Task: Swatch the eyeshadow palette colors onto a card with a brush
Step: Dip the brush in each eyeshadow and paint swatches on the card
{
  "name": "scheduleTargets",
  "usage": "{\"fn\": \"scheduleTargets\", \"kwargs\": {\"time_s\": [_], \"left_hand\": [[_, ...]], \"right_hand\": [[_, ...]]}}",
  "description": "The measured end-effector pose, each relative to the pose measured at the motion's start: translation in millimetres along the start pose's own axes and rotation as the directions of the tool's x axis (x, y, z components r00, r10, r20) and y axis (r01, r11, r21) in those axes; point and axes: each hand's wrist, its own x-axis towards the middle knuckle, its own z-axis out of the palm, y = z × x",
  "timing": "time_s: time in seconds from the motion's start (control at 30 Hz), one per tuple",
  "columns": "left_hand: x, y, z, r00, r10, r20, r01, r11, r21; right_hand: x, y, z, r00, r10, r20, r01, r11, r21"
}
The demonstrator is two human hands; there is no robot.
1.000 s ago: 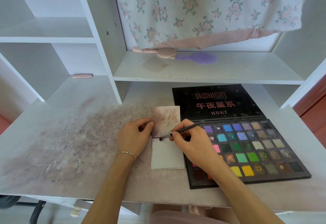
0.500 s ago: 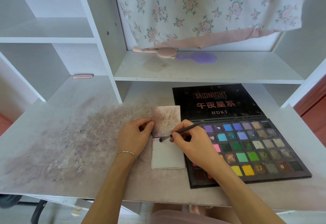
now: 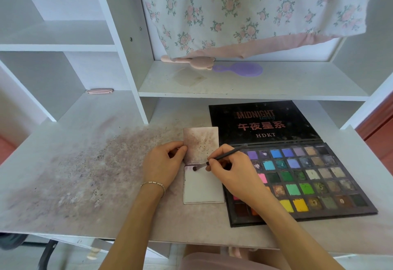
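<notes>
1. The eyeshadow palette [image 3: 297, 176] lies open and flat on the desk [image 3: 85, 174]. Its black lid, folded back, reads "MIDNIGHT" and "HDKT". The pans run in rows of purples, blues, greens, yellows and browns; several look worn.
2. The brush [image 3: 217, 159] is thin and dark-handled, tilted low, with its dark tip touching the top left corner of the lower card.
3. The lower card [image 3: 204, 186], just left of the palette, is white with a faint mauve edge.
4. The upper card [image 3: 202, 142] abuts it and is smudged mauve-brown.
</notes>
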Motion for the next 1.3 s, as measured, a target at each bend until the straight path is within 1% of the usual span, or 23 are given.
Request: {"fn": "scheduleTargets", "kwargs": {"time_s": [0.07, 0.13, 0.23, 0.4, 0.5, 0.6, 0.73, 0.9, 1.07, 1.17, 1.3], "left_hand": [[0, 0, 0, 1.0, -0.004, -0.002, 0.004, 1.0, -0.001], [0, 0, 0, 1.0, -0.006, 0.001, 0.006, 1.0, 0.002], [1, -1, 0, 1.0, -0.007, 0.006, 0.007, 1.0, 0.009], [1, -1, 0, 1.0, -0.012, 0.013, 0.011, 1.0, 0.011], [1, -1, 0, 1.0, -0.009, 0.012, 0.009, 1.0, 0.005], [1, -1, 0, 1.0, -0.007, 0.013, 0.007, 1.0, 0.007], [1, -2, 1, 1.0, -0.017, 0.008, 0.017, 1.0, 0.009], [1, -2, 1, 1.0, -0.012, 0.007, 0.012, 1.0, 0.028], [1, -1, 1, 1.0, -0.013, 0.007, 0.012, 1.0, 0.026], [2, -1, 1, 1.0, -0.008, 0.004, 0.008, 1.0, 0.02], [2, -1, 1, 1.0, -0.021, 0.004, 0.021, 1.0, 0.011]], "right_hand": [[0, 0, 1, 1.0, -0.001, -0.003, 0.001, 1.0, -0.003], [0, 0, 1, 0.999, -0.01, -0.037, 0.01, 1.0, 0.002], [0, -2, -1, 0.995, -0.011, -0.096, 0.02, 0.996, 0.09], [0, -6, -5, 0.991, 0.001, -0.135, 0.032, 0.97, 0.239], [0, -9, -13, 0.987, 0.001, -0.158, 0.042, 0.961, 0.274], [-3, -7, -28, 0.981, -0.004, -0.193, 0.053, 0.967, 0.247], [-10, 2, -57, 0.954, -0.005, -0.301, 0.067, 0.978, 0.197], [-15, 19, -86, 0.912, 0.032, -0.408, 0.001, 0.997, 0.08], [-16, 33, -95, 0.919, 0.038, -0.391, -0.073, 0.994, -0.076], [-17, 38, -91, 0.93, 0.007, -0.368, -0.068, 0.986, -0.155], [-16, 39, -91, 0.939, -0.022, -0.343, -0.048, 0.98, -0.194]]}}
